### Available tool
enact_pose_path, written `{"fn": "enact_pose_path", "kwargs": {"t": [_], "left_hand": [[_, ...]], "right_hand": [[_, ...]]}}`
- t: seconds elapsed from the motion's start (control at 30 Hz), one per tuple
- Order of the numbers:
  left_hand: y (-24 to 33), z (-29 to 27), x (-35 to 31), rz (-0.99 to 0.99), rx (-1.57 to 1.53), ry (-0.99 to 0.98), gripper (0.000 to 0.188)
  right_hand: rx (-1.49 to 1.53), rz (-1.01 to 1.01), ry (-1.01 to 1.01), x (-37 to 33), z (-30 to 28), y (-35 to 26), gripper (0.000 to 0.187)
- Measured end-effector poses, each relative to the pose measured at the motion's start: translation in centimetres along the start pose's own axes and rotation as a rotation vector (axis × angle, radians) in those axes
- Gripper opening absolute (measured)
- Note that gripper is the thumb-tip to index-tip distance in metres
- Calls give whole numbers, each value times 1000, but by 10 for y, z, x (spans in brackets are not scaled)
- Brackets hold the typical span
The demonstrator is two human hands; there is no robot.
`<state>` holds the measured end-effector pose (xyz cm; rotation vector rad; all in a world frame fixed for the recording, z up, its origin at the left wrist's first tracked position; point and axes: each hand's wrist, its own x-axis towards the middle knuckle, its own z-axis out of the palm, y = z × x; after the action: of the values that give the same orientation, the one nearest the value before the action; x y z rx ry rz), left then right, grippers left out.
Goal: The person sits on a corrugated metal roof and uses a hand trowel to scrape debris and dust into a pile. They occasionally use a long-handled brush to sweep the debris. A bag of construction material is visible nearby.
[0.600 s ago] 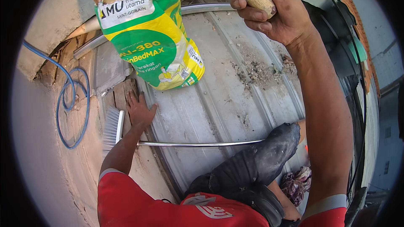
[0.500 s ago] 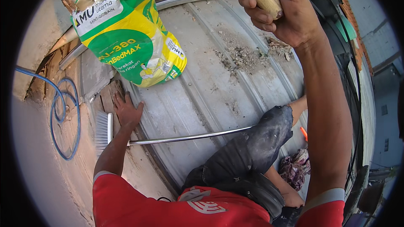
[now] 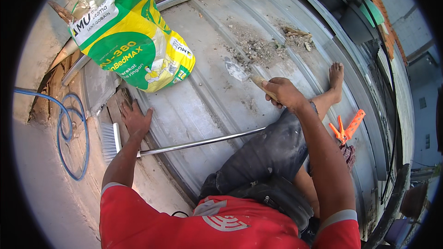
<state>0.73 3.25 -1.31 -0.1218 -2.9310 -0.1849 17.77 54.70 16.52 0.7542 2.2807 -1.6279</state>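
Observation:
My right hand (image 3: 287, 93) is closed around the wooden handle of a trowel (image 3: 258, 82). Its flat, whitish-grey blade points away to the left, low over the ribbed metal sheet (image 3: 203, 106), near a patch of debris (image 3: 263, 50). I cannot tell whether the blade touches the metal. My left hand (image 3: 137, 119) lies flat with fingers spread, pressed on the boards beside the sheet's left edge. Just behind it is a broom (image 3: 111, 142) with pale bristles, its shiny metal pole running right under my knee. A green and yellow mortar bag (image 3: 138, 48) stands beyond the left hand.
A blue hose (image 3: 85, 133) lies coiled at the left. Right of my leg lies an orange pliers-like tool (image 3: 348, 127) on a crumpled cloth (image 3: 349, 154). Dark tubs (image 3: 355, 23) stand at the far right, next to a black cable (image 3: 390, 74). A metal rail curves behind the bag.
My right hand has come down and nearer from high up, bringing the trowel low over the sheet so its blade shows. The left hand stays put. The orange tool is now in fuller view.

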Motion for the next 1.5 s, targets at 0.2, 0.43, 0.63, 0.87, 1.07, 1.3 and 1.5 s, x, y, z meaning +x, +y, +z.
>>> {"fn": "enact_pose_path", "kwargs": {"t": [0.2,0.43,0.63,0.87,1.07,1.3,1.5], "left_hand": [[-2,5,-1,15,-13,13,93],[1,4,0,19,-30,37,92],[-1,2,-1,14,-86,27,91],[7,-5,-1,-8,-26,-11,91],[7,-3,0,23,-18,12,91],[6,-2,-1,6,6,19,93],[15,-11,0,-11,20,-9,95]], "right_hand": [[-53,-10,-42,11,41,10,50],[-19,-41,-55,30,90,18,47],[51,-16,-20,83,131,18,52],[133,-7,78,133,117,10,44],[366,66,163,119,94,18,41],[715,88,-105,161,117,-11,36],[1082,132,-305,214,136,-33,35]]}}
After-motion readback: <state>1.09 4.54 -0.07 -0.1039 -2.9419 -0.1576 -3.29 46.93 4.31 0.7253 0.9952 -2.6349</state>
